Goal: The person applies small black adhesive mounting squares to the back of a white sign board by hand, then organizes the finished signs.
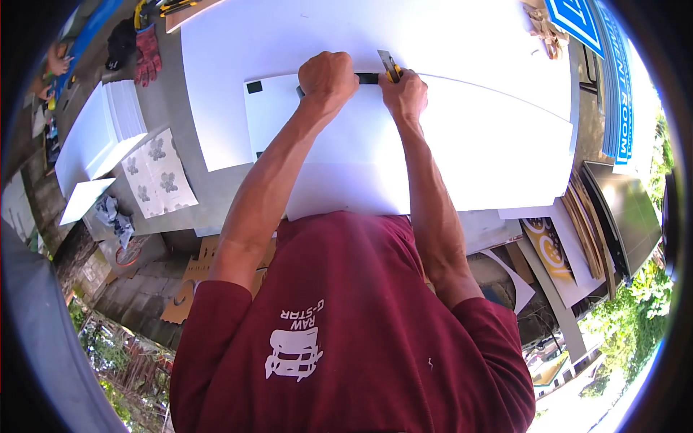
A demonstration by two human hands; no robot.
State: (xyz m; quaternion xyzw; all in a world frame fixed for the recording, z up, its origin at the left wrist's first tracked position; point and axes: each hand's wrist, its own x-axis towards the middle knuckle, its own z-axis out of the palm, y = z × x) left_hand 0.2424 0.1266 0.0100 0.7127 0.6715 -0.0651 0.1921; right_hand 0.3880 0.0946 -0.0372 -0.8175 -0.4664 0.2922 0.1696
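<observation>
My left hand (328,78) is closed in a fist over the upper edge of a white sheet (346,144). A dark strip (368,78), which looks like black tape, runs out of the fist toward my right hand; whatever else the fist covers is hidden. In my right hand (406,94) is a yellow utility knife (392,66), its blade out and pointing up and away from me. The right fingers rest by the strip's other end. A small black patch (254,87) sits at the sheet's upper left corner.
Beneath lies a larger white board (462,36). To the left are a stack of white sheets (119,115), a patterned paper (159,173) and a red glove (148,56). Blue-and-white signs (615,86) stand stacked at right. Another person's hand (58,59) shows far left.
</observation>
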